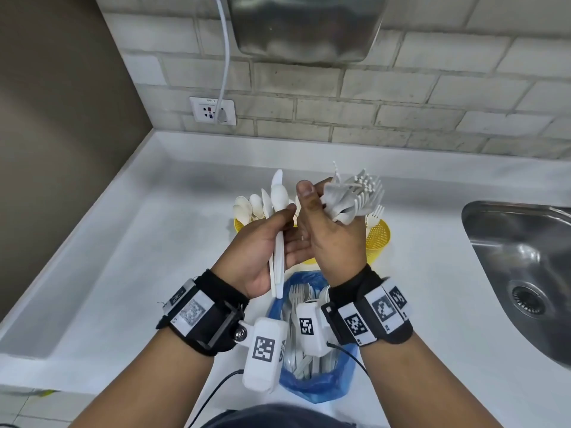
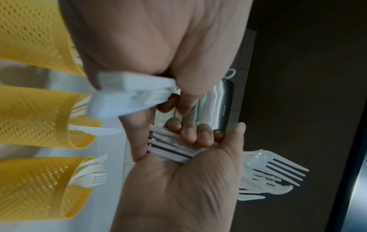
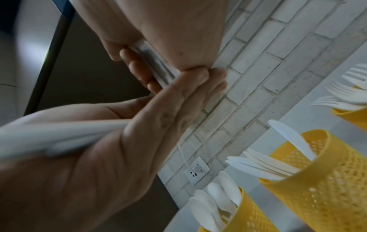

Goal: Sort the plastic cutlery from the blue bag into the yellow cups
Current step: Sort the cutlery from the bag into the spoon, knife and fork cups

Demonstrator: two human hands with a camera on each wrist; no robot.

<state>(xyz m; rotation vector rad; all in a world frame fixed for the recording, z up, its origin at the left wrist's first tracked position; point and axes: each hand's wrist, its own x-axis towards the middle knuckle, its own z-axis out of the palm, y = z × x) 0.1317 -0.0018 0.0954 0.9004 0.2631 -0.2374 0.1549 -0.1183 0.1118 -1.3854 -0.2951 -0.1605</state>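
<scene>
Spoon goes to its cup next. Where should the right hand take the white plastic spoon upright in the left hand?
Pinch the white plastic spoon at its neck, just under the bowl, coming from the right. Its handle lies in the left hand's palm beside a white plastic knife; only the top stands clear. The right hand grips white plastic forks, so probably fingertips only.

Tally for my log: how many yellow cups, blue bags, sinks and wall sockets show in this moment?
Yellow cups: 3
Blue bag: 1
Sink: 1
Wall socket: 1
Total: 6
</scene>
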